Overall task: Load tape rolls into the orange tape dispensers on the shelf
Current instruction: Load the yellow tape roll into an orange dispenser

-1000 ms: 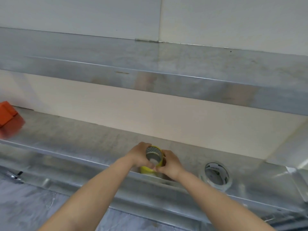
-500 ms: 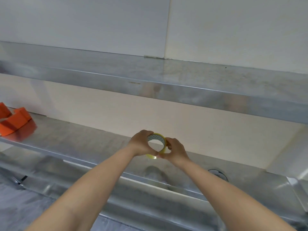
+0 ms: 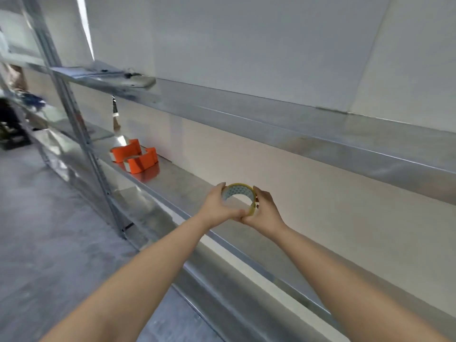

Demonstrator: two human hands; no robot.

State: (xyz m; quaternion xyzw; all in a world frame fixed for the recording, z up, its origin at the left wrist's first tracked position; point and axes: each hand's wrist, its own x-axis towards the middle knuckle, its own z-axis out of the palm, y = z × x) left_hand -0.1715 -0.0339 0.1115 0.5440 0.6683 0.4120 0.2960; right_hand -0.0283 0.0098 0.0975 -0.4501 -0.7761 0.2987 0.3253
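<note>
- Hands first: the left hand (image 3: 218, 206) and right hand (image 3: 265, 212) curl in from either side around a yellow tape roll (image 3: 240, 197), thumbs meeting beneath it, above the metal shelf (image 3: 187, 191).
- Risk: a fingertip-only grip could let it slip and roll off the edge.
- Farther left, well apart from the hands, two orange tape dispensers (image 3: 137, 157) wait; a misaligned core would jam.

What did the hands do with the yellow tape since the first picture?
They lifted the yellow tape roll up off the shelf. The view swung left, so two orange dispensers now show fully, and the white roll has gone out of sight. The left hand and right hand still hold the roll between them.
</note>
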